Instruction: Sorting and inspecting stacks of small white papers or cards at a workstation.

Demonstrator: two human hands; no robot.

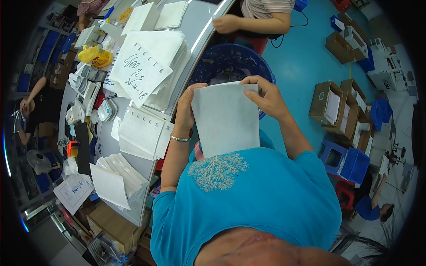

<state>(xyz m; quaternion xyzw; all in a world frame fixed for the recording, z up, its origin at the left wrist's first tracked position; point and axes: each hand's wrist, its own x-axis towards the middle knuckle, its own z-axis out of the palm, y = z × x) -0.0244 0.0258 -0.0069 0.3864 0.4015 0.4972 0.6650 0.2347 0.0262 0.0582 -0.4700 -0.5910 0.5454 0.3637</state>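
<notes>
Both hands hold a stack of white paper sheets [227,117] upright in front of my chest, above a blue bin. My left hand [186,108] grips its left edge near the top, the fingers mostly hidden behind it. At the upper right corner my right hand [267,97] pinches the stack, with the thumb on the near face and the other fingers over the top edge. How many sheets are in it, I cannot tell. The round blue bin [266,71] stands beyond the paper with scraps inside.
On the table [199,26] to my left lie a tall pile of sheets [142,66] with handwriting on top, a lower pile [141,133] and fanned papers [120,177]. A yellow container [94,56] stands behind. Another person's hand [226,24] rests at the table edge. Cardboard boxes [326,102] stand right.
</notes>
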